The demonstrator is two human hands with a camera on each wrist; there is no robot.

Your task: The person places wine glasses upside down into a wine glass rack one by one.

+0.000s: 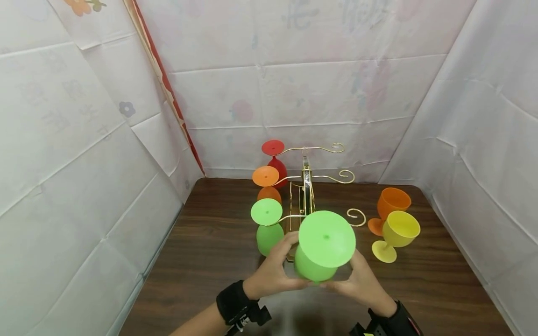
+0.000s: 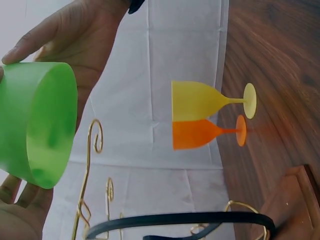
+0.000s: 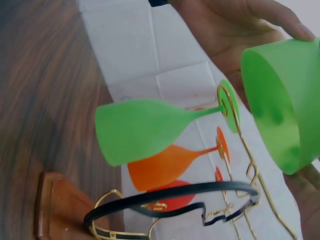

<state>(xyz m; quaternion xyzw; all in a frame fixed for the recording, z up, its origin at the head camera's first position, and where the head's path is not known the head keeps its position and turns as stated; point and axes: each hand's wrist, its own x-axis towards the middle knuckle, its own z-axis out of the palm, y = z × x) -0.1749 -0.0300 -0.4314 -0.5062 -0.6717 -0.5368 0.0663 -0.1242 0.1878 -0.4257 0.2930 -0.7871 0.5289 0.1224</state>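
My left hand (image 1: 279, 268) and right hand (image 1: 361, 282) grip a green goblet (image 1: 327, 238) between them, thumbs on the near side. It is upside down, with its round foot facing up toward the head camera. In the left wrist view the open mouth of this goblet (image 2: 52, 125) points at the table. Just beyond my hands stands a gold wire rack (image 1: 307, 191) with curled arms. Another green goblet (image 3: 145, 127), an orange goblet (image 3: 165, 165) and a red goblet (image 1: 277, 168) hang upside down by their feet from its left arms.
To the right, a yellow goblet (image 1: 401, 228) and an orange goblet (image 1: 392, 203) stand upright on the dark wooden table (image 1: 201, 261). The rack's wooden base (image 2: 290, 210) shows in the left wrist view. White cloth (image 1: 311, 93) walls in the back and both sides.
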